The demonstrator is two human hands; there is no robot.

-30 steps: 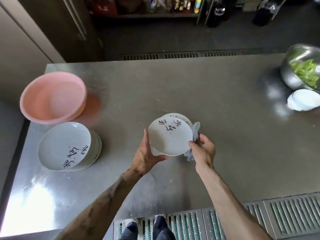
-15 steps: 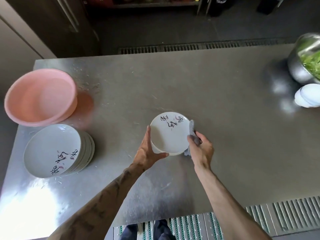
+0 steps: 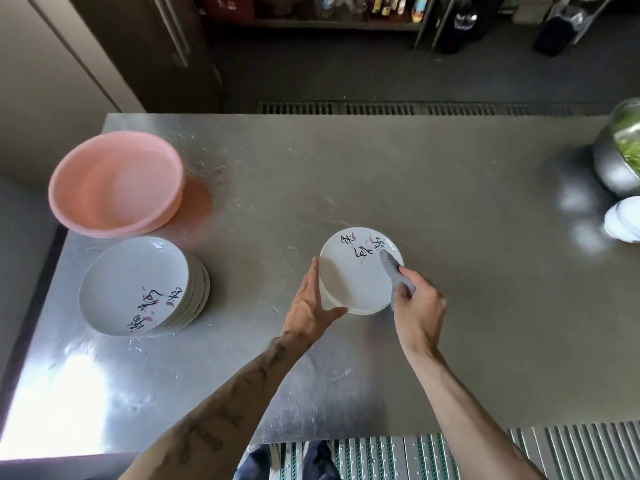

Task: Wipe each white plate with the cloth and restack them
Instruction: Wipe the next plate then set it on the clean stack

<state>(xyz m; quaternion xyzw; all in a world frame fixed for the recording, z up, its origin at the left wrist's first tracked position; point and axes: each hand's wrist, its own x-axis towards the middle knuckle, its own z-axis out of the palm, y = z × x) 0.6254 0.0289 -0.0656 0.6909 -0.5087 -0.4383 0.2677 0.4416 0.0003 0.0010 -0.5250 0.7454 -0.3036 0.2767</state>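
Observation:
A white plate (image 3: 349, 275) with black brush writing sits on top of a short stack in the middle of the steel table (image 3: 398, 174). My left hand (image 3: 311, 303) holds its left rim, thumb curled under the near edge. My right hand (image 3: 417, 306) grips a grey cloth (image 3: 394, 271) that lies on the plate's right side. A taller stack of the same white plates (image 3: 138, 285) stands at the left of the table.
A pink plastic basin (image 3: 114, 181) sits at the far left behind the tall stack. At the right edge stand a metal bowl of green leaves (image 3: 620, 150) and small white dishes (image 3: 623, 220). A floor grate runs along the near table edge.
The held plate has come down onto the short stack. My right hand has brought the cloth from the plate's right rim onto its upper face.

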